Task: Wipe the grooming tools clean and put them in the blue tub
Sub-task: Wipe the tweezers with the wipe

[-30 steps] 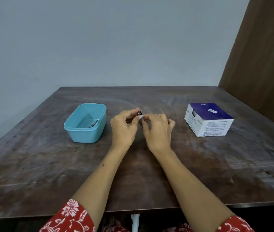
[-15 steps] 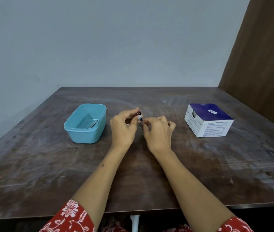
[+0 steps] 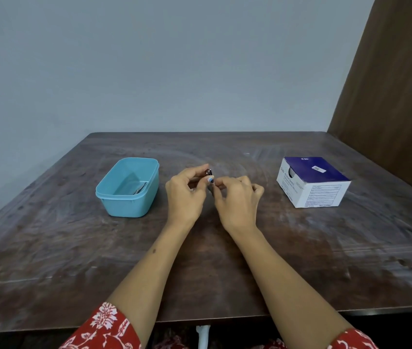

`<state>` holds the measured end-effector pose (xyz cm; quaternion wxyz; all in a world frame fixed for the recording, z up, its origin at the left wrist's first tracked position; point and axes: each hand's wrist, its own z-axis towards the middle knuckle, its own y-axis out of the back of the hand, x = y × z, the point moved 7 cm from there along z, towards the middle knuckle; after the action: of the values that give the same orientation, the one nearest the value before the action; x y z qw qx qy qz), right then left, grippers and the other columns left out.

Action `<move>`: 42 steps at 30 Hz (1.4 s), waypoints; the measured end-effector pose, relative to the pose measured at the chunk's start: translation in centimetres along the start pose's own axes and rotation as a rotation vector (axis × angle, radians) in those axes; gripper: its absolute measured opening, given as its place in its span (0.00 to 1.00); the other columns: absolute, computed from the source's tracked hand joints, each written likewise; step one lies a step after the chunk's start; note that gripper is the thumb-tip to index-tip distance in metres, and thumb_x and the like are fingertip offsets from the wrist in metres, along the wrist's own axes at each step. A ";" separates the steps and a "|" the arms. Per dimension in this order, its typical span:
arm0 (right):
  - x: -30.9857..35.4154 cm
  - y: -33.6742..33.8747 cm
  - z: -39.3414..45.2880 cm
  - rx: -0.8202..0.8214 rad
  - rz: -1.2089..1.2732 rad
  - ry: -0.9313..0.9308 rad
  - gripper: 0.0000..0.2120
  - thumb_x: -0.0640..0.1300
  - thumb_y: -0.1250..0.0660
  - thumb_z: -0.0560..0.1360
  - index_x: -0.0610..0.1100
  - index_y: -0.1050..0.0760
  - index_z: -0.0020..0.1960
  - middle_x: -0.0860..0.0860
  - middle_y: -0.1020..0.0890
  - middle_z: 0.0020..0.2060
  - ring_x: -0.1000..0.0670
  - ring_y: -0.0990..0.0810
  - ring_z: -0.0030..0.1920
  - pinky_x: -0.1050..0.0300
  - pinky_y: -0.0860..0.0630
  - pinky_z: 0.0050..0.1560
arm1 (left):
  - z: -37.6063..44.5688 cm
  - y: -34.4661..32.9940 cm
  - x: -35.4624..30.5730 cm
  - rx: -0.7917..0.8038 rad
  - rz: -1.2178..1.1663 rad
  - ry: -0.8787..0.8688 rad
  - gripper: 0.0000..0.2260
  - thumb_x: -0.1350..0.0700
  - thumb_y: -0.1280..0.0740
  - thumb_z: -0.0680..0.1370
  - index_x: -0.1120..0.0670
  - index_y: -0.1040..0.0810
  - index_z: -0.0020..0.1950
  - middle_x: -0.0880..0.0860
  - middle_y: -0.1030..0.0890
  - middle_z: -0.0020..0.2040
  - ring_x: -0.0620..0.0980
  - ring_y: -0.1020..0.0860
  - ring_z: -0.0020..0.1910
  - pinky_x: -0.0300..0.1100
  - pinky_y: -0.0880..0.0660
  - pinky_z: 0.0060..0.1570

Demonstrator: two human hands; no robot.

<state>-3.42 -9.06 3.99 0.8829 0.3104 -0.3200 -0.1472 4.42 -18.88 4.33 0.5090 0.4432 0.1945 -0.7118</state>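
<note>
My left hand (image 3: 183, 195) and my right hand (image 3: 237, 200) meet above the middle of the table, fingertips together. Between them sits a small dark metal grooming tool (image 3: 209, 172), mostly hidden by the fingers, with a bit of blue and white showing at the fingertips. The left thumb and forefinger pinch the tool. The right fingertips press on something small against it; what it is I cannot tell. To the left stands the blue tub (image 3: 114, 197), open, with a thin metal tool (image 3: 140, 188) lying inside.
A white and dark-blue cardboard box (image 3: 312, 182) stands on the right of the dark wooden table (image 3: 49, 260). A grey wall is behind, and a brown wooden panel rises at the right edge.
Both hands stay in the same spot. The right fingers have shifted slightly against the small tool; the tub and the box have not moved.
</note>
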 end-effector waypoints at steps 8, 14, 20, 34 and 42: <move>0.2 0.3 0.0 -0.019 0.001 0.021 0.06 0.47 0.35 0.76 0.49 0.20 0.48 0.53 0.17 0.42 0.50 0.27 0.50 0.55 0.46 0.52 | 0.1 0.1 0.1 -0.017 -0.068 0.066 0.12 0.62 0.28 0.72 0.58 0.19 0.55 0.47 0.19 0.43 0.28 0.23 0.38 0.22 0.28 0.40; 0.0 -0.1 0.0 0.034 0.005 -0.003 0.06 0.46 0.36 0.76 0.50 0.20 0.49 0.53 0.17 0.42 0.51 0.27 0.51 0.55 0.46 0.51 | -0.1 0.0 0.1 -0.009 -0.057 0.080 0.09 0.61 0.27 0.71 0.57 0.17 0.50 0.48 0.17 0.40 0.33 0.21 0.37 0.26 0.25 0.40; 0.2 0.7 0.1 -0.085 0.121 0.014 0.05 0.45 0.33 0.74 0.51 0.19 0.48 0.55 0.17 0.40 0.51 0.25 0.49 0.54 0.41 0.54 | -0.1 0.2 0.2 -0.026 -0.085 0.107 0.09 0.62 0.28 0.72 0.57 0.18 0.51 0.48 0.17 0.40 0.39 0.19 0.40 0.34 0.21 0.44; -0.7 1.2 0.1 -0.237 0.529 -0.025 0.10 0.38 0.32 0.74 0.47 0.18 0.53 0.52 0.16 0.45 0.51 0.22 0.47 0.46 0.22 0.46 | -0.5 0.0 -0.9 0.018 0.084 -0.076 0.10 0.63 0.29 0.72 0.56 0.18 0.52 0.50 0.16 0.44 0.43 0.19 0.41 0.41 0.20 0.43; -1.6 0.1 0.2 -0.112 0.776 -0.197 0.09 0.38 0.30 0.73 0.45 0.18 0.51 0.53 0.16 0.44 0.63 0.19 0.45 0.69 0.25 0.47 | -0.4 -0.4 -0.6 0.107 0.113 -0.065 0.11 0.66 0.31 0.72 0.55 0.18 0.52 0.49 0.17 0.43 0.41 0.20 0.40 0.35 0.21 0.41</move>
<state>-4.79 -8.32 3.44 0.8535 0.1025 -0.4881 0.1508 4.33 -18.11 4.50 0.5301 0.4568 0.1143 -0.7051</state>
